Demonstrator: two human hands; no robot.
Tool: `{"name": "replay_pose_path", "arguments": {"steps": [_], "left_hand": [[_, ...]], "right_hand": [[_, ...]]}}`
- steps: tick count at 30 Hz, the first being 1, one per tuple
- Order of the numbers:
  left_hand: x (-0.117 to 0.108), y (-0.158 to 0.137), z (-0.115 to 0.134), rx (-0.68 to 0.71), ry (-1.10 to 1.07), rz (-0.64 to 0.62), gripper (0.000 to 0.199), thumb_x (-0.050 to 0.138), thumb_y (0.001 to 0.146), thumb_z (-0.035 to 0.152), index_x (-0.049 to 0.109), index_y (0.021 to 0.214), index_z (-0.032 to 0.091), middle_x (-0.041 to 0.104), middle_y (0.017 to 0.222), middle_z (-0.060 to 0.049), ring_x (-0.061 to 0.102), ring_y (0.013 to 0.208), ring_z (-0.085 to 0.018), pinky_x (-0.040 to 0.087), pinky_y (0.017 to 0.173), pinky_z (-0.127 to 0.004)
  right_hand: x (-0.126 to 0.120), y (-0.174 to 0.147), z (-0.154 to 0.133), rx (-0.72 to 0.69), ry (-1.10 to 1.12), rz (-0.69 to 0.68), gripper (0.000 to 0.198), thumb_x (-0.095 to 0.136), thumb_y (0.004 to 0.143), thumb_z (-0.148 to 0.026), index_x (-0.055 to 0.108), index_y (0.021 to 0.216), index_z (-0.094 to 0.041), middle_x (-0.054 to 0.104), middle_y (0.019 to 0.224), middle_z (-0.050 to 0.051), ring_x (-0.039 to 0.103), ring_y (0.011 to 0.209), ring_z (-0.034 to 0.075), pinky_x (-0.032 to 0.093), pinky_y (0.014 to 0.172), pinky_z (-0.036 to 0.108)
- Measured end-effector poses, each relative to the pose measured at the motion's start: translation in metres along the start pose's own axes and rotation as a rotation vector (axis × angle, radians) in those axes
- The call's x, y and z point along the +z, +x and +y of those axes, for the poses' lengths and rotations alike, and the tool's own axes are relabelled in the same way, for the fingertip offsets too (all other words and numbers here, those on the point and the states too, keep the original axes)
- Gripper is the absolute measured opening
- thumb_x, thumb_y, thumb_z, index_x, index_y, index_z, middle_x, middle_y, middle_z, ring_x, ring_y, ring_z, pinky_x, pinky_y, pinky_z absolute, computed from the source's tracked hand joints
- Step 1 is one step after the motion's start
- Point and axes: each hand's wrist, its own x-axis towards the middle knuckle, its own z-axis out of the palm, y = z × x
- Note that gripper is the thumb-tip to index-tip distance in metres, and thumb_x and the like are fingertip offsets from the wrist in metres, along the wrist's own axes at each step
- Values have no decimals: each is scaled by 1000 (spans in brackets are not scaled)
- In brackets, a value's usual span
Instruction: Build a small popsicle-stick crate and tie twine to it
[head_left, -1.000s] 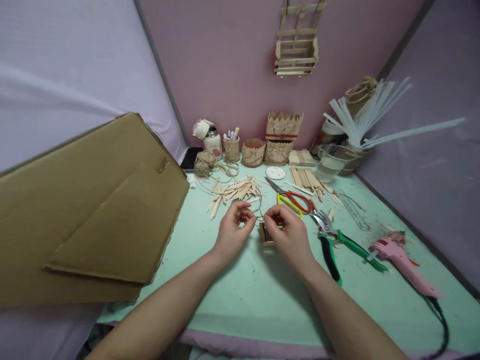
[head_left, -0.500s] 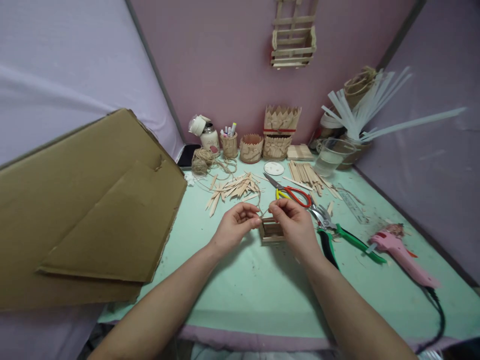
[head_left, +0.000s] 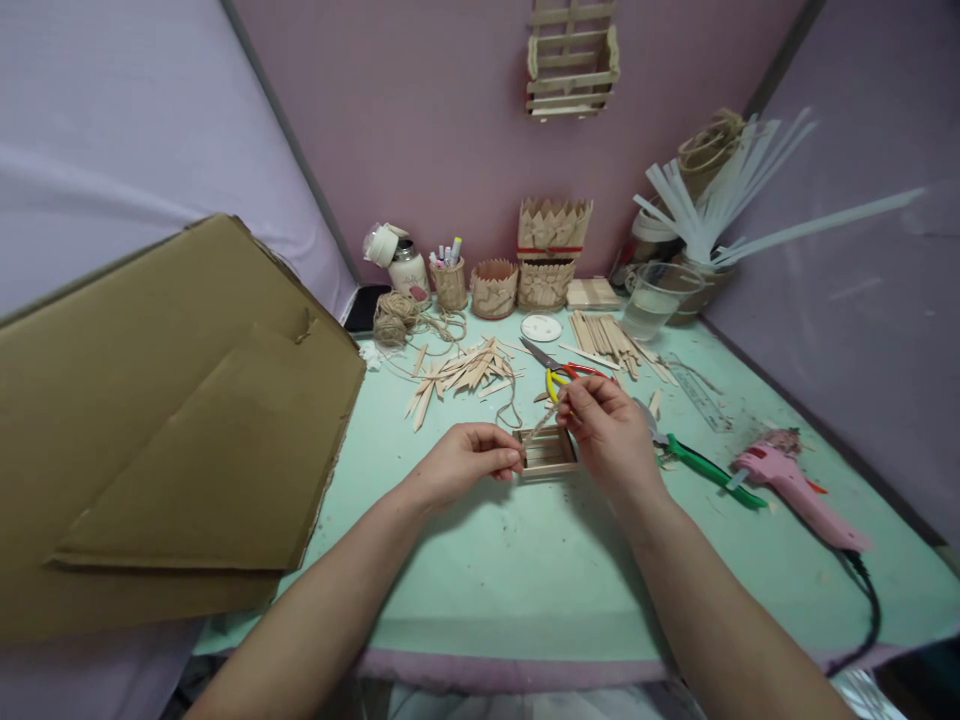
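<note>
A thin length of twine (head_left: 541, 424) runs slantwise between my two hands over a small wooden stick frame (head_left: 547, 468), which lies on the table. My left hand (head_left: 474, 458) is closed in a pinch on the twine's lower end, beside the frame's left edge. My right hand (head_left: 606, 425) pinches the upper end, higher and to the right, above the frame's right corner. Scissors (head_left: 541, 356) with red handles lie just beyond my right hand, which partly hides them. Pruning shears with a green handle (head_left: 709, 470) lie to its right.
Broken stick pieces (head_left: 469, 372) lie beyond the frame, with a twine ball (head_left: 396, 318) behind them. A pink glue gun (head_left: 802, 495) is at right, a cup of water (head_left: 652, 308) behind. Cardboard (head_left: 187, 430) leans at left. Stick-built pots (head_left: 495, 290) line the back.
My hands have moved apart, the right one up and to the right, stretching the twine between them. More of the wooden frame shows. The whole view has shifted slightly.
</note>
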Motion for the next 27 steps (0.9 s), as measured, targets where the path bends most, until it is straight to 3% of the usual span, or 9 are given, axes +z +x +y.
{"name": "replay_pose_path", "arguments": {"steps": [11, 17, 23, 27], "left_hand": [[-1, 5, 1, 47, -44, 117, 33, 88, 57, 39, 69, 70, 14, 67, 66, -1, 56, 58, -10, 45, 62, -25], [-5, 9, -2, 6, -134, 185, 32, 87, 59, 35, 69, 74, 14, 67, 71, -1, 58, 61, -9, 46, 63, -22], [-9, 8, 0, 56, -316, 132, 21, 79, 69, 25, 63, 78, 15, 71, 91, -5, 64, 73, -11, 48, 64, -21], [-10, 7, 1, 28, -306, 14, 17, 72, 74, 24, 62, 86, 16, 74, 97, -10, 70, 81, -18, 51, 74, -28]], "right_hand": [[-3, -1, -8, 74, 35, 58, 39, 87, 57, -44, 59, 71, -21, 63, 70, -3, 56, 61, 9, 49, 56, 20], [-7, -5, -9, 112, 65, 25, 35, 86, 61, -42, 62, 73, -20, 65, 73, -3, 57, 65, 8, 52, 60, 20], [-6, -10, -13, 157, 51, 22, 37, 87, 59, -44, 63, 73, -20, 66, 77, -1, 59, 67, 9, 54, 62, 21], [-2, -13, -15, 186, 41, -18, 36, 87, 59, -45, 64, 72, -20, 66, 78, 0, 60, 65, 9, 55, 61, 21]]}}
